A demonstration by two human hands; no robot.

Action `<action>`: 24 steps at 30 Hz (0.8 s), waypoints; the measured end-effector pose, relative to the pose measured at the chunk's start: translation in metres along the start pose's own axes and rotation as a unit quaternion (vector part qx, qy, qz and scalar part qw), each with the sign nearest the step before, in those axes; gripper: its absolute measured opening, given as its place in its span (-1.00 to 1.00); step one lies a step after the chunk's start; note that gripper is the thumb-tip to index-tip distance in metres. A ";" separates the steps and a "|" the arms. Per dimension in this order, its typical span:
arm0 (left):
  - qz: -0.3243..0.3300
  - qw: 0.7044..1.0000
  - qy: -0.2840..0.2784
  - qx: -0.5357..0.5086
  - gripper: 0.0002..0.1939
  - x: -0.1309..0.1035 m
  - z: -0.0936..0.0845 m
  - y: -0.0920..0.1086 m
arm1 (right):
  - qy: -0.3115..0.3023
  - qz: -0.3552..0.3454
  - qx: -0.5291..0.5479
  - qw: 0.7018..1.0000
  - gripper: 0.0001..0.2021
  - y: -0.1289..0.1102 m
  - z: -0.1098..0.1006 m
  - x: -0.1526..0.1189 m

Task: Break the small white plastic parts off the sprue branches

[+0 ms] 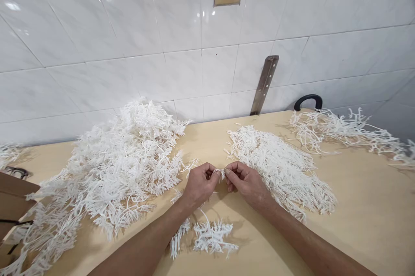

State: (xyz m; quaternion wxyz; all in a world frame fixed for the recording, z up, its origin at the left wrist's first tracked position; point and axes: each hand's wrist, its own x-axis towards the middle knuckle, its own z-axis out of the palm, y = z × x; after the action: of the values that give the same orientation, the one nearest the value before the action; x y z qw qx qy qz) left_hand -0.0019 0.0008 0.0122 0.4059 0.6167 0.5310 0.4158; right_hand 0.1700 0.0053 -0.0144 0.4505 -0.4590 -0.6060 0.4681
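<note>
My left hand (pixel 201 184) and my right hand (pixel 245 181) meet over the middle of the table, thumbs and forefingers pinched. Between the fingertips they hold a small white branched strand (pixel 222 173) that looks like plastic; its ends are hidden in the fingers. Below my wrists lies a frilly white sprig (pixel 214 237) with a thin stem running up toward my left hand. Another sprig (pixel 179 237) lies partly behind my left forearm. A tall, fluffy heap of white sprigs (pixel 129 159) stands left of my left hand. Close by my right hand is a flatter pile of short white pieces (pixel 279 163).
Bare, thin white branches (pixel 343 131) spread over the back right of the wooden table (pixel 369 211), near a black curved handle (pixel 308 99). A metal strip (pixel 265 85) leans on the tiled wall (pixel 136 29). A brown cardboard box (pixel 14 202) stands at the left edge.
</note>
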 end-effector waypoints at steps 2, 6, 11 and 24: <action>0.000 1.000 0.000 0.000 -0.78 0.000 0.000 0.001 | 0.004 0.000 -0.007 1.000 -0.71 0.002 0.001 0.001; -0.007 1.000 -0.004 -0.002 -0.78 -0.001 -0.001 0.001 | 0.014 0.006 -0.014 1.000 -0.73 0.004 0.003 0.001; 0.004 1.000 -0.028 0.014 -0.79 -0.002 -0.001 -0.001 | 0.044 -0.004 -0.083 0.996 -0.81 0.000 0.008 -0.002; 0.003 0.999 -0.019 -0.045 -0.77 -0.003 0.001 -0.008 | 0.140 0.037 -0.106 0.984 -0.88 0.003 0.001 0.007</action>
State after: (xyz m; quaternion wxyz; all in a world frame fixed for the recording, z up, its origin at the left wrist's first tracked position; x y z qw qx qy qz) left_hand -0.0036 -0.0009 0.0041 0.4423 0.6072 0.5017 0.4290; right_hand 0.1686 0.0123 -0.0171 0.4619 -0.5870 -0.5659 0.3490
